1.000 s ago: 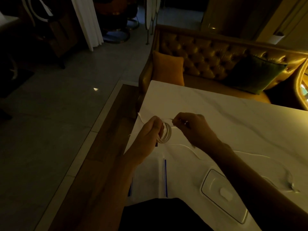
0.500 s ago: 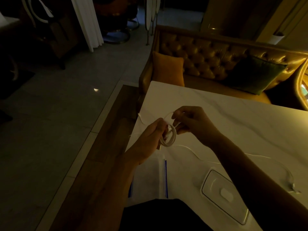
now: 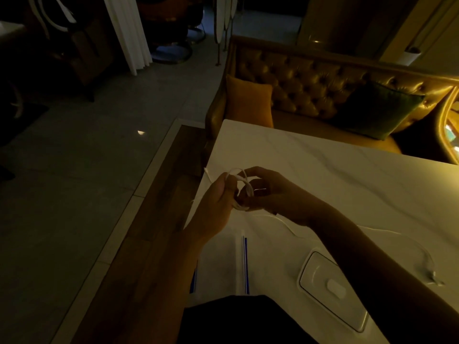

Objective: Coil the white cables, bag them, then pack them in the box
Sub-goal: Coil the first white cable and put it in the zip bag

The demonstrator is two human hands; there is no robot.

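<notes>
Our left hand [image 3: 218, 197] and right hand [image 3: 270, 194] are both pinching the white cable coil [image 3: 244, 188] above the marble table [image 3: 347, 184]; the bag [image 3: 223, 264] and box lid [image 3: 332, 289], seemingly empty, are lying nearby in the dim room.

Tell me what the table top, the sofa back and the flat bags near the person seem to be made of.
Table top: looks like polished marble or a marble-look slab, pale with faint grey veins. Sofa back: seemingly glossy leather or imitation leather, button-tufted with shiny highlights. Flat bags: probably thin clear plastic, each with a blue zip strip along one edge; dim light leaves this uncertain.
</notes>
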